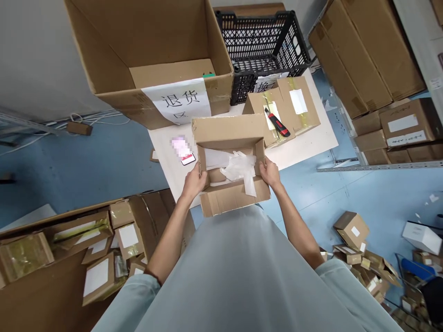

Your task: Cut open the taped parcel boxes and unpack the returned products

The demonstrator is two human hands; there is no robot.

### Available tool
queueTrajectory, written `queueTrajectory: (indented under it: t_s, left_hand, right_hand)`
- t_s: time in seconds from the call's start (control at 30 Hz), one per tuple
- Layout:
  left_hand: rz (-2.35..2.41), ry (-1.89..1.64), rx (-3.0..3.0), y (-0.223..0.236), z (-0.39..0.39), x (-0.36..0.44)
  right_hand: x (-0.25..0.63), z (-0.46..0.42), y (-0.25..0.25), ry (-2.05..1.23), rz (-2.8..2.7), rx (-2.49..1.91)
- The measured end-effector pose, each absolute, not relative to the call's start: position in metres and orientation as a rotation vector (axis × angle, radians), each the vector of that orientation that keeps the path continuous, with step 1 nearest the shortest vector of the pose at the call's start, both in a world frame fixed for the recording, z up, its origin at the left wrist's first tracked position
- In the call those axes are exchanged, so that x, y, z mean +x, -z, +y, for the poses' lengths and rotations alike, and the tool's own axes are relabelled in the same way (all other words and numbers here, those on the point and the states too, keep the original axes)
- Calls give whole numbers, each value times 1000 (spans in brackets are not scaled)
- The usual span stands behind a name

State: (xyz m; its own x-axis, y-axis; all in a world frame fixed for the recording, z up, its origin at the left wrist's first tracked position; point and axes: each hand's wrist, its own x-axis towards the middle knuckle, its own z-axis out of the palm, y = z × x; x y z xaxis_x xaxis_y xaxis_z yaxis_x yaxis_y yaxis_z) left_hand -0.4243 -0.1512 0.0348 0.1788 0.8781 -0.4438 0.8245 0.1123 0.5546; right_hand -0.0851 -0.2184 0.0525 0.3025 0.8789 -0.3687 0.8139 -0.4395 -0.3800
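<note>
Between my hands is an opened cardboard box [228, 203], its front and back flaps folded outward. Crumpled white plastic wrap [238, 167] and some pale sheets lie inside it. My left hand [194, 181] grips the box's left side, and my right hand [270, 172] grips the right side. A phone [188, 159] with a lit screen lies on the white table [301, 150], just left of the box. To the right, a red and black box cutter [278, 123] rests on top of a taped carton [258, 101].
A large open carton [121, 108] with a paper sign stands at the table's back left. Beside it is a black plastic crate [263, 41]. Another taped box [300, 99] sits at right. A big bin of parcels [138, 207] is at lower left; boxes [353, 230] pile on the right floor.
</note>
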Motion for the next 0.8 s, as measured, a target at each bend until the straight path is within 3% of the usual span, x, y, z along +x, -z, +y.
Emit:
queueTrajectory:
  t_s: [0.5, 0.8]
  left_hand:
    - [1552, 0, 1734, -19, -163, -428]
    - [1375, 84, 1798, -11, -185, -371]
  right_hand:
    - [-109, -280, -63, -889, -1486, -2520]
    - [-73, -331, -79, -823, -1310, -2677]
